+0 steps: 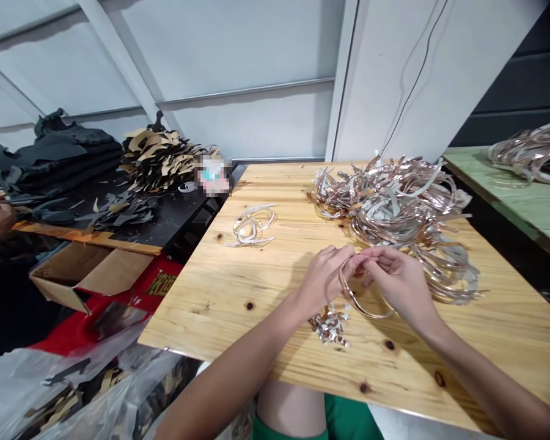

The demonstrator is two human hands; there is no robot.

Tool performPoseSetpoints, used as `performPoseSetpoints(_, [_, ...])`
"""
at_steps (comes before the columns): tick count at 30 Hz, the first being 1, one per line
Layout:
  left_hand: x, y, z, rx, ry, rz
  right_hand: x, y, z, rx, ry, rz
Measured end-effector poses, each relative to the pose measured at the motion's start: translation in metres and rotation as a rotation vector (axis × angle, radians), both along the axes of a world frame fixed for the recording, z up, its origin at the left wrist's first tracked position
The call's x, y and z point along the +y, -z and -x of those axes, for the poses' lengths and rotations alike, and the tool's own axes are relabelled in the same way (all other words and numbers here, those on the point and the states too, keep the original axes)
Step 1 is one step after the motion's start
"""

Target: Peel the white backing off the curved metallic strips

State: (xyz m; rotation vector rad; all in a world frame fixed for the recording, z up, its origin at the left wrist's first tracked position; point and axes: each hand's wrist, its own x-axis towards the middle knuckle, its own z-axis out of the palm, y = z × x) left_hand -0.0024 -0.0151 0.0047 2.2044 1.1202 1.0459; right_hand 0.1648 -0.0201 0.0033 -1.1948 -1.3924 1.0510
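Several shiny silver-rose cut snippets [330, 325] lie in a small pile on the near part of the pale pine table [220, 287]; just beyond them the left hand [323, 278] and the right hand [401, 281] meet, the fingertips of both clamped on the top of a curved rose-gold metallic strip [362, 308], its loop hanging down to the wood between them; farther back sprawls a big tangled heap of rose-gold and grey strips [394, 211]; left of it, well apart, lies a small bundle of pale looped strips [254, 226]; farthest left stands a black bench [174, 214] heaped with dark and tan scraps.
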Motion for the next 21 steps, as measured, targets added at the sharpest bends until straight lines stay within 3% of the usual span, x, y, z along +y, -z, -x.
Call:
performPoseSetpoints(5, [0.002,0.003,0.001,-0.044,-0.015,0.089,0.005,0.004,-0.001,-0.198,0.035,-0.102])
performPoseSetpoints(8, [0.005,0.003,-0.001,-0.256,-0.007,0.292,0.008,-0.002,-0.004,-0.108,-0.053,-0.052])
performPoseSetpoints(11, [0.007,0.003,-0.001,-0.371,-0.090,0.428,0.007,-0.010,-0.004,0.045,-0.189,0.030])
performPoseSetpoints(16, [0.003,-0.004,0.003,-0.189,-0.211,0.300,-0.001,-0.017,0.000,0.134,-0.255,-0.004])
performPoseSetpoints(21, [-0.002,-0.011,0.003,-0.128,0.048,0.185,-0.004,-0.017,0.000,0.134,-0.284,-0.025])
